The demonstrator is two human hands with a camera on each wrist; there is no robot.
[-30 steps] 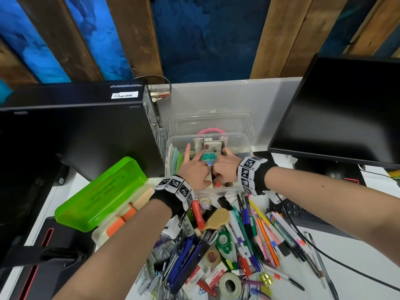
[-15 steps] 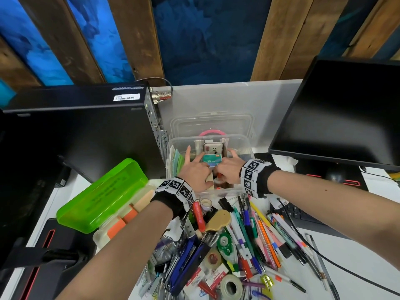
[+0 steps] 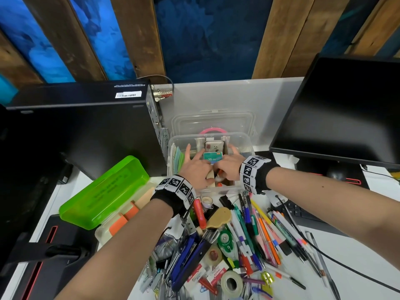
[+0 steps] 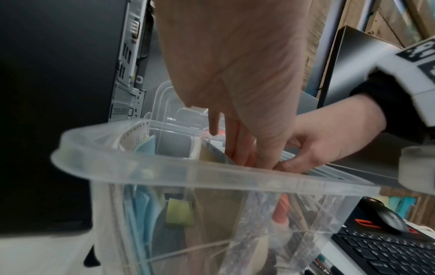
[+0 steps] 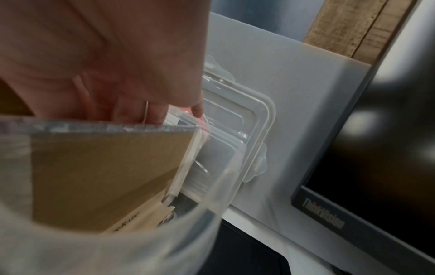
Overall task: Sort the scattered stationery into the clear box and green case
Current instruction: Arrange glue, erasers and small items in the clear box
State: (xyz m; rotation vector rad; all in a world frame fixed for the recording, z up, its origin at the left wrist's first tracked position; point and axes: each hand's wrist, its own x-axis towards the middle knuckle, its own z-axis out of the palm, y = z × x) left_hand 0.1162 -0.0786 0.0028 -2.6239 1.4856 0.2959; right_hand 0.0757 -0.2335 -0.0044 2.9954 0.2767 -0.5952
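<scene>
At the far left of the white desk (image 3: 357, 276) lies my bright green translucent pencil case (image 3: 104, 191), lid hinged open, its long axis running from near-left up toward far-right; orange and cream blocks show in its tray.

My left hand (image 3: 195, 169) reaches forward over the near wall of the clear plastic storage box (image 3: 173, 148), palm down, fingers stretched fairly straight and dipping in among the contents. The left wrist view shows those fingers (image 4: 242, 148) pointing down into the box beside a stack of upright cards, with the thumb meeting the other hand's knuckles; I cannot tell whether they pinch anything.

Between my hands sits a small teal-and-white staple box (image 3: 212, 158), lying flat with its long side across the clear box, printed face up. Behind it stands a grey tin (image 3: 214, 146).

My right hand (image 3: 229, 169) comes in from the right, wrist bent, fingers curled down into the box just beside the left; what they close on is hidden behind a brown card (image 5: 101, 173) in the right wrist view, so its grasp is unclear.

The clear lid (image 3: 213, 122) leans upright behind the box. Nearer me, a heap of pens, tape rolls and staplers (image 3: 227, 245) lies scattered, mostly pointing away from me; its near edge is cut off.
</scene>
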